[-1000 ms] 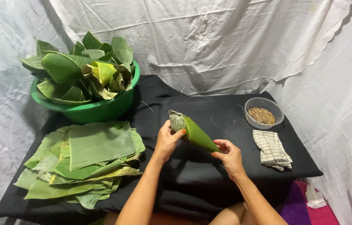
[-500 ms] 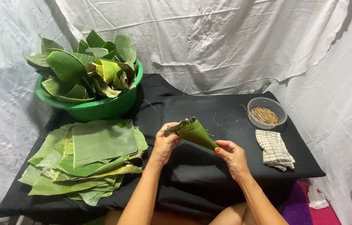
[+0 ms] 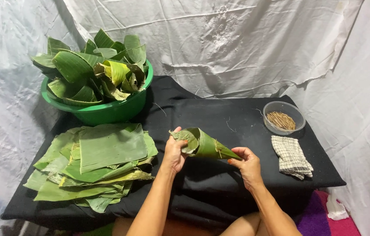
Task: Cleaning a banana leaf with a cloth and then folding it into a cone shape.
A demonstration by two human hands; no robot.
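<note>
Leaf cone: a banana-leaf cone is held above the black-draped table, lying nearly level, its wide mouth toward the person's left and its point toward the right.
Left hand: the left hand grasps the cone at its open mouth, thumb on the near side and fingers curled over the folded rim; this appears to keep the overlapping flap from springing open.
Right hand: the right hand pinches the narrow tip between thumb and fingertips, which steadies the point while the other end is worked.
Flat leaves: a stack of cut leaf pieces lies on the table's left half, just beside the left forearm, within easy reach as stock.
Green basin: a green basin at the far left corner is heaped with rolled leaf cones, set well apart from the hands.
Clear bowl: a clear bowl of thin brown sticks stands on the right side, near the right hand; whether these are pins cannot be told.
Cloth: a checked cloth lies folded just in front of that bowl.
Backdrop: white sheeting hangs behind and to both sides.
</note>
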